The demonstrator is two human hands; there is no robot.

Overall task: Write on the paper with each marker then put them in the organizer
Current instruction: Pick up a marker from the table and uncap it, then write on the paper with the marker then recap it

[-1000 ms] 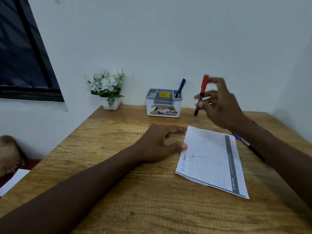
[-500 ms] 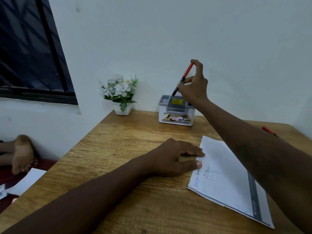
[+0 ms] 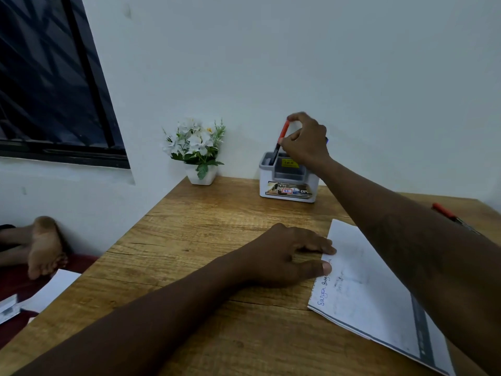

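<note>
My right hand (image 3: 306, 143) pinches the red cap end of a red-and-black marker (image 3: 280, 141) above the white and grey organizer (image 3: 287, 185) at the back of the table. The marker's lower tip dips into the organizer's left rear compartment. My left hand (image 3: 287, 256) lies flat on the wooden table, fingertips pressing the left edge of the white paper (image 3: 363, 289), which bears blue handwriting. Another red marker (image 3: 444, 211) lies on the table at the far right, partly behind my right arm. A bit of blue marker shows behind my right hand.
A small white pot of white flowers (image 3: 196, 150) stands at the back left by the wall. The wooden table (image 3: 217, 226) ends at its left edge, where a person's bare foot (image 3: 44, 245) and some papers (image 3: 40, 297) lie on a red surface below.
My right hand carried the red marker from above the paper to the organizer and lowered its tip into the left compartment. The view shifted right; my left hand stayed on the paper.
</note>
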